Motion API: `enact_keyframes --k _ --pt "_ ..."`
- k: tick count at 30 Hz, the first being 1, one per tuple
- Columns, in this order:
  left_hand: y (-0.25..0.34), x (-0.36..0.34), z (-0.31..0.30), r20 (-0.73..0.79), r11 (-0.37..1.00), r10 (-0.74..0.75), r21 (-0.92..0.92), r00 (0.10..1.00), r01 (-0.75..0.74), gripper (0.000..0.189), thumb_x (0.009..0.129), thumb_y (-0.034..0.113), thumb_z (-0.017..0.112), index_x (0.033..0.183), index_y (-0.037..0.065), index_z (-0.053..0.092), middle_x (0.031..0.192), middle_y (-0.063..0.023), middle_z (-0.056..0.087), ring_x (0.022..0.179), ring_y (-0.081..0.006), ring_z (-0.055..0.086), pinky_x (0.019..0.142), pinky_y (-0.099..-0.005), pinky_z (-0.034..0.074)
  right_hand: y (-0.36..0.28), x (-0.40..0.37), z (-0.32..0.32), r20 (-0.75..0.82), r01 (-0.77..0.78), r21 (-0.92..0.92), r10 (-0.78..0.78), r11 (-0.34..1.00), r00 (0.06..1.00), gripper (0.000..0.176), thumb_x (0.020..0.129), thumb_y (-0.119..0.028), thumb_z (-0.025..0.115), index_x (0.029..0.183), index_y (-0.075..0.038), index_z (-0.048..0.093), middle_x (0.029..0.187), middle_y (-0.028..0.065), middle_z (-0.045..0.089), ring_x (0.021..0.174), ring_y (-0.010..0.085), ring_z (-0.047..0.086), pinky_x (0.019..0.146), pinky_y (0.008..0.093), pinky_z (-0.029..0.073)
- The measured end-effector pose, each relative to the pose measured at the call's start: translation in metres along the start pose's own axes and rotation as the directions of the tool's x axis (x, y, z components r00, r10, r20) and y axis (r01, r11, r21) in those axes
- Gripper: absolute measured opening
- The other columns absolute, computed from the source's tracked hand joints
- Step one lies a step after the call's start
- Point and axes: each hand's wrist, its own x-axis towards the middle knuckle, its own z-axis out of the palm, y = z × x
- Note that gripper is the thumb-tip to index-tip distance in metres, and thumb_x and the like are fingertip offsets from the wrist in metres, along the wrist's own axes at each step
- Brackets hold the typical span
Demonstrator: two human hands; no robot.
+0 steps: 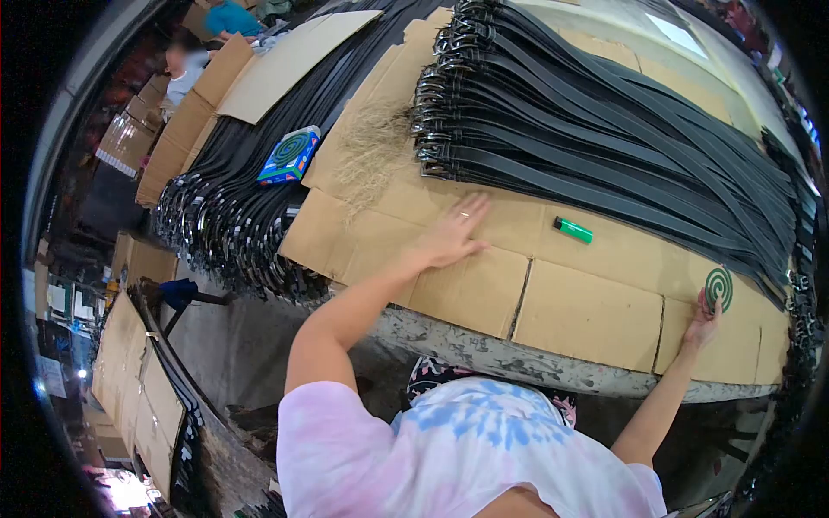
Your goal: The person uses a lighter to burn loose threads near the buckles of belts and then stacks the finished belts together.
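My left hand [451,233] rests on the cardboard sheet [587,298] with its fingers spread, a ring on one of them, and holds nothing. It is just below the buckle end of a thick stack of black belts [553,129]. Off to the right, my right hand [704,326] grips a green spiral mosquito coil [718,289] by its lower edge, near the belts' tail ends. A green lighter [573,230] with a black top lies between my two hands. The blue mosquito coil box [290,157] sits on another pile of belts [250,194] to the left.
Dry, straw-like fibres [376,151] lie on the cardboard beside the buckles. The work table's edge [518,354] runs along in front of my body. Cardboard pieces [298,65] cover part of the left belt pile. Two people [231,19] are at the upper left.
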Motion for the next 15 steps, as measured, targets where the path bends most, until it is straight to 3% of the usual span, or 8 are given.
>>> enact_keyframes --k 8,11,13,14,15 --pt "-0.078 -0.061 -0.059 -0.032 0.958 -0.178 0.222 0.984 0.18 0.076 0.093 0.043 0.051 0.149 0.0 0.023 0.156 -0.0176 0.022 0.145 -0.0338 0.017 0.118 -0.0457 0.014 -0.004 -0.011 0.01 -0.029 0.03 -0.09 -0.033 0.995 0.999 0.035 0.098 -0.017 0.051 0.121 0.01 0.052 0.117 0.0202 0.061 0.107 0.0314 0.062 0.096 0.0382 0.052" --pt "-0.101 -0.071 -0.054 -0.142 0.86 -0.299 0.388 0.944 0.331 0.075 0.093 0.042 0.052 0.148 0.0 0.024 0.155 -0.0179 0.025 0.145 -0.0341 0.018 0.117 -0.047 0.014 0.001 -0.004 -0.007 -0.011 0.076 -0.176 -0.079 0.981 0.997 0.035 0.1 -0.015 0.046 0.123 0.011 0.051 0.122 0.0221 0.059 0.111 0.0332 0.061 0.1 0.0399 0.05" --pt "-0.097 -0.077 -0.038 -0.353 0.936 -0.158 0.243 0.922 0.254 0.075 0.092 0.04 0.055 0.148 0.0 0.026 0.153 -0.0183 0.027 0.145 -0.034 0.018 0.117 -0.047 0.014 0.024 0.024 -0.039 0.017 0.104 -0.206 -0.103 0.973 0.995 0.037 0.102 -0.016 0.04 0.125 0.011 0.05 0.126 0.0226 0.056 0.115 0.0339 0.058 0.101 0.0399 0.048" --pt "-0.073 -0.076 -0.047 -0.345 0.949 -0.166 0.198 0.924 0.245 0.078 0.09 0.042 0.056 0.148 0.0 0.026 0.154 -0.0182 0.027 0.145 -0.0343 0.017 0.117 -0.0497 0.012 0.032 0.033 -0.054 0.038 0.109 -0.197 -0.103 0.974 0.994 0.038 0.103 -0.017 0.038 0.125 0.011 0.051 0.128 0.0227 0.055 0.116 0.0341 0.057 0.102 0.0398 0.048" --pt "-0.041 -0.079 -0.059 -0.333 0.962 -0.173 0.145 0.927 0.232 0.081 0.088 0.044 0.058 0.148 -0.001 0.026 0.154 -0.0182 0.026 0.146 -0.0346 0.015 0.116 -0.0524 0.01 0.03 0.027 -0.058 0.026 0.077 -0.128 -0.074 0.989 0.997 0.039 0.1 -0.02 0.046 0.125 0.009 0.051 0.123 0.0208 0.058 0.112 0.0312 0.059 0.098 0.0375 0.05"
